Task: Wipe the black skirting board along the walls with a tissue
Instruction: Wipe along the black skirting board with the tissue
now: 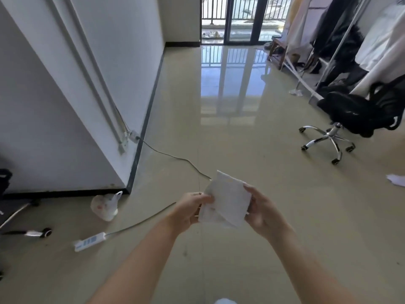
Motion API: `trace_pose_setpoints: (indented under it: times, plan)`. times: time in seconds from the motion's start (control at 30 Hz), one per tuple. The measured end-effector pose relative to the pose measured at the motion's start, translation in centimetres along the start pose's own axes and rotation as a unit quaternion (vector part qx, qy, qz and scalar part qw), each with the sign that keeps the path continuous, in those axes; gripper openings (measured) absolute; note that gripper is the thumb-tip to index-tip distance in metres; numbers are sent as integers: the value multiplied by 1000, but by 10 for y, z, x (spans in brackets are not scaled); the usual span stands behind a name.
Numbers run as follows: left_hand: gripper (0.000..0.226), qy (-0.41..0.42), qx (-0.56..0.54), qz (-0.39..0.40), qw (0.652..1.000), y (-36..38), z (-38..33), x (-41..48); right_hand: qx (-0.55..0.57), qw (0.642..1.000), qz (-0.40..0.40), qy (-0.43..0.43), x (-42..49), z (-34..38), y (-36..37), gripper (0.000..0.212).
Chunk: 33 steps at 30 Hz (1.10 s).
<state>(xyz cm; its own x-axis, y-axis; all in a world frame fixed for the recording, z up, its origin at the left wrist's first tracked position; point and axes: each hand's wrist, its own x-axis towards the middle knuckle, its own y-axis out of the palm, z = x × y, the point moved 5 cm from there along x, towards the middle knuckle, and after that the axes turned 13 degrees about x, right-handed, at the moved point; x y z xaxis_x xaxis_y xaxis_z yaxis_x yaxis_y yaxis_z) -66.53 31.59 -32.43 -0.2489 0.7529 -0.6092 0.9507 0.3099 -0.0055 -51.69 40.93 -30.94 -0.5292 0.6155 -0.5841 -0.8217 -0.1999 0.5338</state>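
Note:
A white tissue [228, 200] hangs in front of me above the floor, held between both hands. My left hand [188, 210] pinches its left edge. My right hand [262, 210] grips its right edge with the thumb on top. The black skirting board [143, 126] runs along the foot of the white wall to my left, turns at the corner near the floor, and continues leftward as a strip [65, 193]. Both hands are well away from the skirting.
A white plastic bag [105, 206] lies by the wall corner. A power strip [88, 241] and its cable [175, 157] cross the floor. One office chair [350, 119] stands right, another chair base [26, 227] left. Clothes rack [341, 40] at the far right; balcony door [238, 18] ahead.

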Motion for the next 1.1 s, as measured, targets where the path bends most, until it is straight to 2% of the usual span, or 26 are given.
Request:
trace_pose_setpoints:
  times: [0.07,0.2,0.33,0.47,0.67,0.8,0.9,1.0,1.1]
  plan:
    - [4,1,-34,-5,999,-12,-28,39,46,998,15,33,35,17,11,21]
    - [10,-16,-50,2,999,-35,-76,121,-62,994,12,90,118,48,24,21]
    - [9,-43,-55,2,998,-57,-127,202,-124,989,57,59,211,114,48,27]
    - [17,-21,-76,8,997,-82,-188,278,-132,983,103,81,302,182,79,31]
    - [16,32,-194,3,981,-151,-255,355,-195,964,130,126,420,237,156,38]
    - [23,-19,-171,-54,984,-215,-276,402,-218,957,121,151,504,246,214,16]
    - [18,-28,-138,-99,985,-264,-292,438,-246,950,87,171,568,243,252,28]
    - [16,-29,-35,-165,985,-317,-307,475,-336,923,104,157,620,235,306,13]
    - [23,-59,56,-295,952,-372,-319,507,-391,909,111,87,666,224,361,46]
